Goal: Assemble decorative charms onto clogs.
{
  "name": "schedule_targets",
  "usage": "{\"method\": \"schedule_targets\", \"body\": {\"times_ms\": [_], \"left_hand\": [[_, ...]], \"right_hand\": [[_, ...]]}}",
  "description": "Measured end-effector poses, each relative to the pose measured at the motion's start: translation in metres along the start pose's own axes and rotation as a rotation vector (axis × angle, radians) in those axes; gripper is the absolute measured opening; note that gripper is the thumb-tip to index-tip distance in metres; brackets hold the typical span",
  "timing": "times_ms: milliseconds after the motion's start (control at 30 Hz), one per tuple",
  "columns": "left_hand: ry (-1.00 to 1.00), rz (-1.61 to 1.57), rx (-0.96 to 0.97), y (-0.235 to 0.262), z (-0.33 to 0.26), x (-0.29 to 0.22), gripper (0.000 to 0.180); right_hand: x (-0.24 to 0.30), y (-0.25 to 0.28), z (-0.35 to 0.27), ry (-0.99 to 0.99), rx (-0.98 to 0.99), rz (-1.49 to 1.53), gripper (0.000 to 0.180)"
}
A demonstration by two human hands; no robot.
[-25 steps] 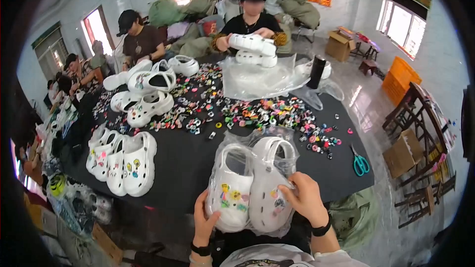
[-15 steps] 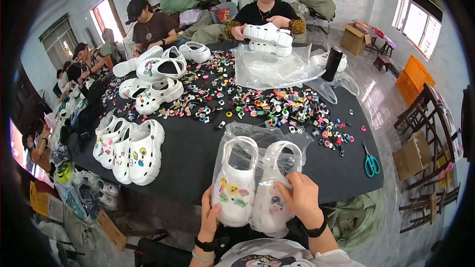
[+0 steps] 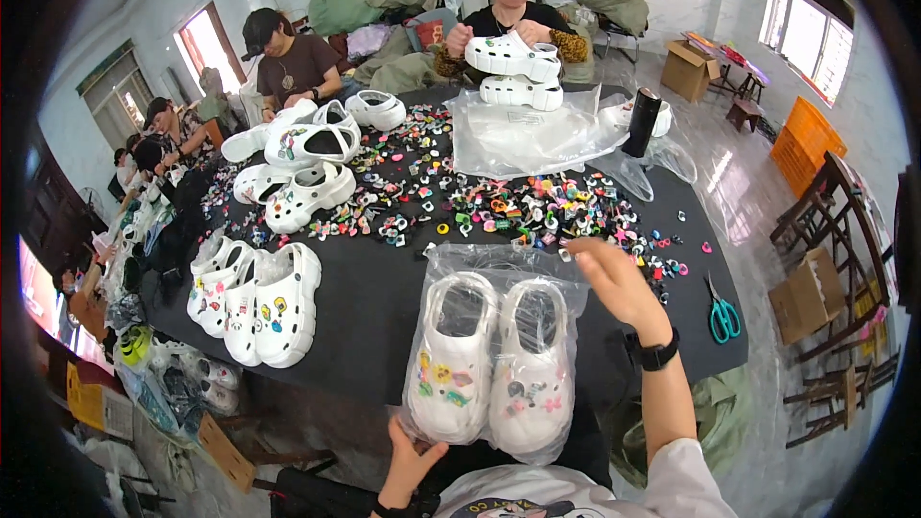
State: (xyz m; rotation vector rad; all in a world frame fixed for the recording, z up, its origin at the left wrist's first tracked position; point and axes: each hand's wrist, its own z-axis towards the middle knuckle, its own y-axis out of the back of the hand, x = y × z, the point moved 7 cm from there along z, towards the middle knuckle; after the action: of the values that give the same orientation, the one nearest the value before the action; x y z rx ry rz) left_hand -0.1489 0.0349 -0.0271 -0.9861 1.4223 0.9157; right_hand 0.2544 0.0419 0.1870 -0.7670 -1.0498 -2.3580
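Left hand grips bagged clogs below; right hand hovers open beside.

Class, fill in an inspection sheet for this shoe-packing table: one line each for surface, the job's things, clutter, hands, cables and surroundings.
Surface: black table, mostly covered.
Job's things: clear plastic bag holding a pair of white clogs with coloured charms, lying at the near edge.
Clutter: heap of small coloured charms mid-table; more white clogs at the left; loose plastic sheets; dark cylinder; teal scissors.
Hands: left hand grips the bag's bottom edge; right hand, wearing a black wristband, is raised open at the bag's top right corner.
Cables: nothing seen.
Surroundings: other people seated at the far side and left, working with clogs; cardboard boxes, wooden chairs, windows.
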Motion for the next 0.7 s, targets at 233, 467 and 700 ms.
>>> {"method": "schedule_targets", "body": {"times_ms": [233,467,700], "left_hand": [[0.353,-0.513,0.268,-0.070,-0.008,-0.016,0.083],[0.296,-0.620,0.211,-0.051,0.009,-0.029,0.051],[-0.039,-0.612,-0.120,0.015,0.036,-0.063,0.051]], "right_hand": [[0.062,-0.098,-0.017,0.111,0.780,0.226,0.045],[0.060,-0.087,0.005,-0.395,0.439,1.144,0.012],[0.120,-0.048,0.020,-0.487,0.341,1.554,0.015]]}}
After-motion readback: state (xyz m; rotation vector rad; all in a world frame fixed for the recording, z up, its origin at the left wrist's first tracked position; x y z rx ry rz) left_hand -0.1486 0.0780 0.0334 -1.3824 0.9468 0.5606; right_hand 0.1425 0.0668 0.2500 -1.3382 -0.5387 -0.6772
